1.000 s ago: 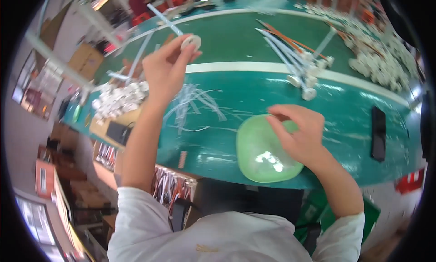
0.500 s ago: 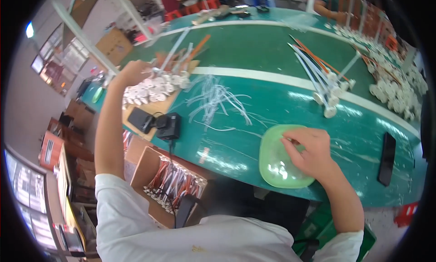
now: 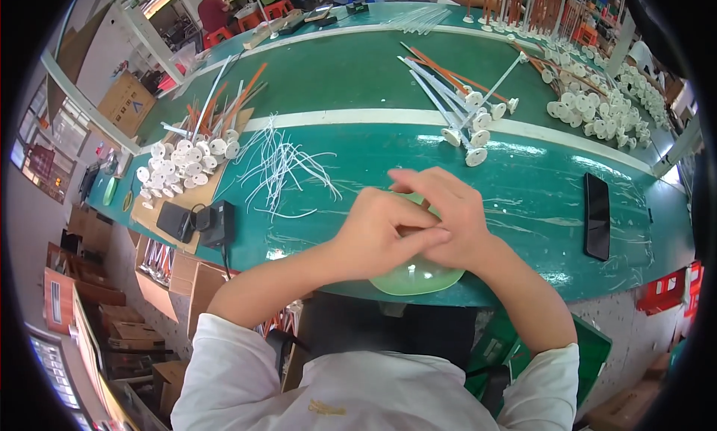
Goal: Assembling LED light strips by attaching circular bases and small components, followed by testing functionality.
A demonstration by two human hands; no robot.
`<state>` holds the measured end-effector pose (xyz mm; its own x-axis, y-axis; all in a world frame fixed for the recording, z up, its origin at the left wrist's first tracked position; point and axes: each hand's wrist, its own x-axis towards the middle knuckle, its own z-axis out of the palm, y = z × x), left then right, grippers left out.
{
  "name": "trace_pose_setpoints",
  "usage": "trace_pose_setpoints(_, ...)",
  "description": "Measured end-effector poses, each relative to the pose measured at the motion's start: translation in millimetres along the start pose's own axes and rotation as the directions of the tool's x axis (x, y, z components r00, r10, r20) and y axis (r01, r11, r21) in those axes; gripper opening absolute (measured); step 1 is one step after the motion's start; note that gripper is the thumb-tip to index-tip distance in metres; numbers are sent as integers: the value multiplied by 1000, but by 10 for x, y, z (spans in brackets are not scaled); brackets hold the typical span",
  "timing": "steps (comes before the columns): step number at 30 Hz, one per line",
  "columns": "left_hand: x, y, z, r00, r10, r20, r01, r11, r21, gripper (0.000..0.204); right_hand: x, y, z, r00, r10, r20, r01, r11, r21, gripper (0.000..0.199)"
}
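Observation:
Both hands meet over a light green plastic dish (image 3: 418, 278) at the front edge of the green table. My left hand (image 3: 377, 233) is closed, its thumb and fingers touching the other hand. My right hand (image 3: 454, 214) is pinched in against it, fingers bent. Whatever lies between the fingertips is too small or hidden to make out. The hands cover much of the dish. To their left lies a tangle of thin white strips (image 3: 284, 166).
At left, a pile of white-disc-ended rods (image 3: 183, 162) rests on cardboard beside a black boxy device (image 3: 216, 223) with a cable. More such rods (image 3: 467, 113) lie beyond my hands, and a heap of them (image 3: 605, 110) sits far right. A black phone (image 3: 596, 216) lies at right.
My left hand has come from the rod pile at left to meet my right hand over the dish. My right hand has turned toward it. The view has shifted.

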<state>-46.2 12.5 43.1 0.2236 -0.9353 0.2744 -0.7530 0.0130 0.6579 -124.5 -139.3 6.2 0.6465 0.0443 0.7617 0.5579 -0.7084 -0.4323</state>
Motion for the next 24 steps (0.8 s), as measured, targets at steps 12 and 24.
trace_pose_setpoints(12, 698, -1037, -305, 902, -72, -426, 132, 985, 113, 49, 15, 59, -30, 963, -39, -267, -21, 976, -218, 50)
trace_pose_setpoints(24, 1072, -1116, 129, 962, 266, -64, -217, 883, 417, 39, 5, 81, -47, 958, -34, -286, -39, 969, -246, 27)
